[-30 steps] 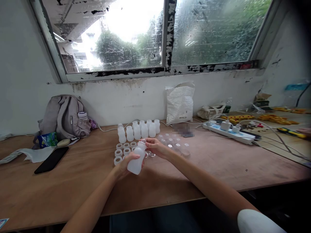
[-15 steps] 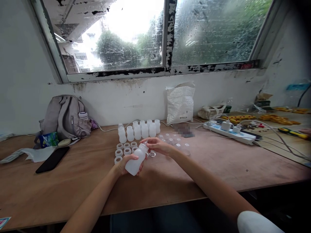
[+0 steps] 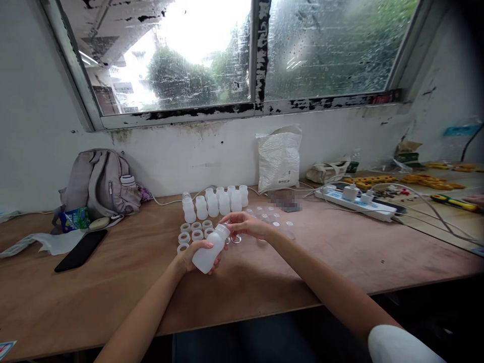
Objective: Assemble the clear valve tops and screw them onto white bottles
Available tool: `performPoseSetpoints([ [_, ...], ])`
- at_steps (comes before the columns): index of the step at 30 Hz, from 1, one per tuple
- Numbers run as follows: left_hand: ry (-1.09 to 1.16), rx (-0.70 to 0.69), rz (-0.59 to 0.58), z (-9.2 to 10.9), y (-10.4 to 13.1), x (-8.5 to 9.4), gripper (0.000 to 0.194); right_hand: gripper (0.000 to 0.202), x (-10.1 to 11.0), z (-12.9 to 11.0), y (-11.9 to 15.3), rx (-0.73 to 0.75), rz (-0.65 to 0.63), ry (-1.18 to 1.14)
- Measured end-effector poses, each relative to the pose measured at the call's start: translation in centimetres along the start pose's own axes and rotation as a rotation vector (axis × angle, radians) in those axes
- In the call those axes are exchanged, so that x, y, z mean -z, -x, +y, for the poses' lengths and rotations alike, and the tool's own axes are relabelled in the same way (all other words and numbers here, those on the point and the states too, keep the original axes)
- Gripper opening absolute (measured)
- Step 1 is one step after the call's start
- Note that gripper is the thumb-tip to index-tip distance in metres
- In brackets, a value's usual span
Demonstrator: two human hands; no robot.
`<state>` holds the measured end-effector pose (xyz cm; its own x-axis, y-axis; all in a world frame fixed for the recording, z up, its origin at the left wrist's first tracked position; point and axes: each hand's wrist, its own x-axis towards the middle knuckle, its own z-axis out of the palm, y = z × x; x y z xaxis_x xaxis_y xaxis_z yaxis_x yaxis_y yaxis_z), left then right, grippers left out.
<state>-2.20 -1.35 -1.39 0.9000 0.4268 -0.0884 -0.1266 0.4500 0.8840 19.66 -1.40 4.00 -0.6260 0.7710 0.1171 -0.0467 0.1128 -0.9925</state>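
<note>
A frosted white bottle (image 3: 207,253) lies tilted in my left hand (image 3: 196,254), whose fingers wrap round its body; its neck points up and to the right. My right hand (image 3: 245,225) is at the neck, fingers pinched together there on something small and clear that I cannot make out. Behind my hands, several similar white bottles (image 3: 224,202) stand in rows. White rings (image 3: 197,235) lie to the left of the held bottle's neck. A silvery ring (image 3: 236,239) is just under my right hand, and clear round caps (image 3: 276,224) lie to its right.
On the left are a grey backpack (image 3: 99,176) and a black phone (image 3: 80,250). A white pouch (image 3: 279,160) leans on the wall. Toward the right are a power strip (image 3: 357,204), cables, yellow parts (image 3: 431,181) and a screwdriver (image 3: 454,202), with part of a person's hand at the edge.
The view has shifted slightly. Both hands stay around the same bottle, with my right fingers still at its neck.
</note>
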Motion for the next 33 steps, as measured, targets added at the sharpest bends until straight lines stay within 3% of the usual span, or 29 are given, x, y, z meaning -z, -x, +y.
performPoseSetpoints([
  [21, -0.047, 0.029, 0.015, 0.21, 0.05, -0.19, 0.049, 0.034, 0.92, 0.51, -0.10, 0.037, -0.087, 0.023],
  [33, -0.086, 0.055, 0.101, 0.26, 0.17, -0.24, 0.050, 0.032, 0.77, 0.24, 0.11, 0.025, -0.069, 0.078],
])
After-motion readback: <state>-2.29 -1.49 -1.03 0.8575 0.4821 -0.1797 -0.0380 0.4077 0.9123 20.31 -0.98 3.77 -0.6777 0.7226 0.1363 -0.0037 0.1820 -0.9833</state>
